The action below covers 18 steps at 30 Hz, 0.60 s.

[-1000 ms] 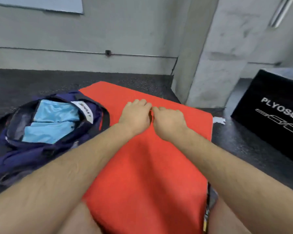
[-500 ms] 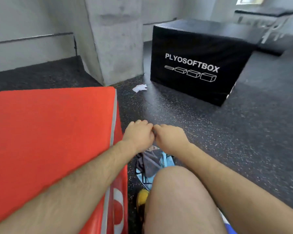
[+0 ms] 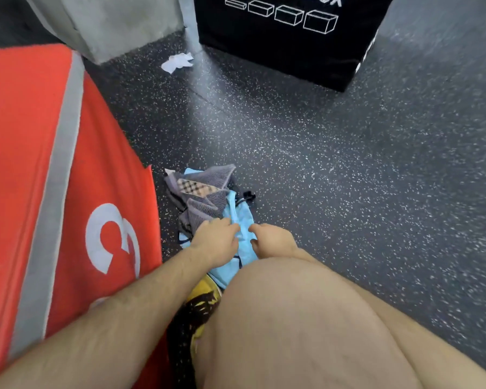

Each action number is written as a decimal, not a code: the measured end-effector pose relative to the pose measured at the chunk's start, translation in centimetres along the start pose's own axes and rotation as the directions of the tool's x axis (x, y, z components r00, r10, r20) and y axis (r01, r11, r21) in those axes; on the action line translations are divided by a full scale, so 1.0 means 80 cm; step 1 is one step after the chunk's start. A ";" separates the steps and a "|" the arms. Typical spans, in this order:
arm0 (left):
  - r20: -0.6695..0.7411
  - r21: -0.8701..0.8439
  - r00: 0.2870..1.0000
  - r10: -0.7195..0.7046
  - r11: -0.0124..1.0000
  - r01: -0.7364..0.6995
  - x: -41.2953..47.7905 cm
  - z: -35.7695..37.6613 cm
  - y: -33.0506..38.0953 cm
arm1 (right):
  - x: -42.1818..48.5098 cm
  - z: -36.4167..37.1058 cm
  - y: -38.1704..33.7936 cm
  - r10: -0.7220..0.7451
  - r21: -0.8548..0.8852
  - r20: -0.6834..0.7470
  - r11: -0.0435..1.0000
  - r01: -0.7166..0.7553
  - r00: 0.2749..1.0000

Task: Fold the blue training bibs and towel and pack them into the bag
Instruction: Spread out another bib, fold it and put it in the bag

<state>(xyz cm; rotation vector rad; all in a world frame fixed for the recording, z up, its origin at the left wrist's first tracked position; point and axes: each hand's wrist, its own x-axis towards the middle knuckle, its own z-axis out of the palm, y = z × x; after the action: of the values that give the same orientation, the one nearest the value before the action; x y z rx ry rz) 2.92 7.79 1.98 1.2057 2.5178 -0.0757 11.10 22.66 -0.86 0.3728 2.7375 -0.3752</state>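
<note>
Both hands have come down and apart since half a second ago, when they were closed together in the air above the floor; the view has also tilted lower, so the black box is now cut off at the top edge. The speckled dark floor (image 3: 348, 164) fills most of the view. On the left stands the red box (image 3: 26, 164) with a grey stripe and a white number on its side. The black box (image 3: 286, 51) with white cube drawings stands far back, beside a grey concrete pillar (image 3: 110, 21). A bare knee (image 3: 292, 318) takes the lower middle of the view. Between the red box and the knee a small pile of cloth lies on the floor: the blue bib (image 3: 242, 223) is crumpled there, and the grey towel (image 3: 205, 192) with a checked band lies partly over it, on the far side. The left hand (image 3: 215, 240) rests on the blue bib with the fingers spread loosely, its grip not closed on the cloth. The right hand (image 3: 270, 240) is just beside it, fingers curled at the bib's edge, but I cannot tell if its grip holds the cloth. A white paper scrap (image 3: 177, 62) lies near the pillar.
</note>
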 end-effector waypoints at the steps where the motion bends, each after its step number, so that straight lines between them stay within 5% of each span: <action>1: 0.013 -0.011 1.000 -0.005 1.000 0.005 0.004 0.010 -0.001 | 0.008 0.015 0.003 0.019 0.012 0.032 1.000 -0.019 0.999; 10: 0.029 -0.033 0.999 -0.023 0.999 0.024 0.009 0.061 -0.002 | 0.072 0.123 -0.011 0.086 0.042 0.175 0.995 -0.094 0.981; 18: 0.063 -0.168 0.988 -0.139 0.975 0.148 0.008 0.057 -0.033 | 0.074 0.069 -0.022 0.199 0.473 0.001 0.863 -0.176 0.980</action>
<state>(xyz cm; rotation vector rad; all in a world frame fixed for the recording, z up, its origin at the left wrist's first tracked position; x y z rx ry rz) 1.80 5.71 -2.77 0.9430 2.5056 0.0737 6.91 20.56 -7.69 0.7756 2.5951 -0.9956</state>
